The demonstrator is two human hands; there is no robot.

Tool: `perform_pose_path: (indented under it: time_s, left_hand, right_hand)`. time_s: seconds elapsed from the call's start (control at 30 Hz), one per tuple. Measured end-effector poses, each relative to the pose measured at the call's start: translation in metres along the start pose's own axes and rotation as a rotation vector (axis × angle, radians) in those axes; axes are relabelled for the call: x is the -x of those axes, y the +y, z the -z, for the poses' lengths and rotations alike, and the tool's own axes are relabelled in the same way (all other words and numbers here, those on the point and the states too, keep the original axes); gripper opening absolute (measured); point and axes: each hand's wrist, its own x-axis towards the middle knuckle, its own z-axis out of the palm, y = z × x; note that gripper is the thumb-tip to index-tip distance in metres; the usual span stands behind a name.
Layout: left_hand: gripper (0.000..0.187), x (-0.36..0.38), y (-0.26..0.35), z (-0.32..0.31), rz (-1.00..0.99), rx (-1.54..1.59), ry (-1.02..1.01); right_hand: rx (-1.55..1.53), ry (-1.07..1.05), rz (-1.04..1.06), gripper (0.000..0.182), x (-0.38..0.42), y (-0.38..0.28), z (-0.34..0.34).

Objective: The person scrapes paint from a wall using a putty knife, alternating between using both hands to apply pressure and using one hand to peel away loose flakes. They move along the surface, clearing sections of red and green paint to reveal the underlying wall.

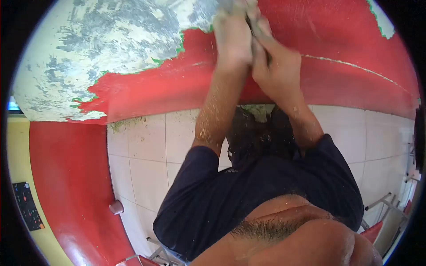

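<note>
My left hand (233, 39) is closed at the top of the view, a little blurred, and pressed up to the wall. Beside it, touching, is my right hand (279, 66), its fingers curled in toward the same spot. Whatever they grip is mostly hidden by the fingers and the top edge of the view. Both hands are at the red painted wall (195, 84), close to the ragged border of a stripped patch (120, 35) of white and grey with green edges. Flakes of debris cling to my left forearm.
Paint flakes (126, 124) lie on the white tiled floor (146, 170) along the wall's foot. A red side wall (71, 177) stands at left, with a small cup-like object (116, 207) at its base. A chair with metal legs (386, 217) is at lower right.
</note>
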Motion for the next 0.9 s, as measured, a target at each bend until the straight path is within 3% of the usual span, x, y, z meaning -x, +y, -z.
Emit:
perform_pose_path:
  time_s: [0.1,0.3,0.5,0.57,0.67,0.77,0.8,0.9]
  left_hand:
    - [0.038,0.008,-0.011,0.004,-0.009,-0.007,0.035]
    - [0.041,0.008,0.003,-0.017,0.082,-0.058,0.183]
    - [0.039,0.007,0.008,-0.017,0.083,-0.064,0.126]
    - [0.038,0.008,0.009,-0.022,0.078,-0.161,0.121]
    - [0.037,-0.027,0.026,-0.003,0.013,0.055,-0.088]
    - [0.046,0.000,0.007,-0.003,0.098,-0.141,0.084]
    - [0.044,0.005,-0.001,-0.004,0.120,-0.040,0.133]
    - [0.042,-0.011,0.006,0.002,0.071,-0.051,0.035]
  right_hand:
    - [0.038,-0.094,-0.148,0.024,0.015,0.000,0.004]
    - [-0.029,-0.005,-0.048,0.015,0.009,0.005,0.005]
    - [-0.073,-0.024,-0.160,0.014,0.013,0.001,0.008]
    - [-0.076,0.027,-0.055,0.015,-0.003,0.009,-0.001]
    - [-0.041,-0.005,-0.012,0.015,-0.012,0.001,-0.005]
    - [-0.098,0.057,-0.024,0.015,0.001,-0.001,-0.005]
    - [-0.097,0.045,-0.074,0.014,0.007,0.001,-0.004]
    - [-0.081,0.005,-0.096,0.013,0.007,-0.003,-0.003]
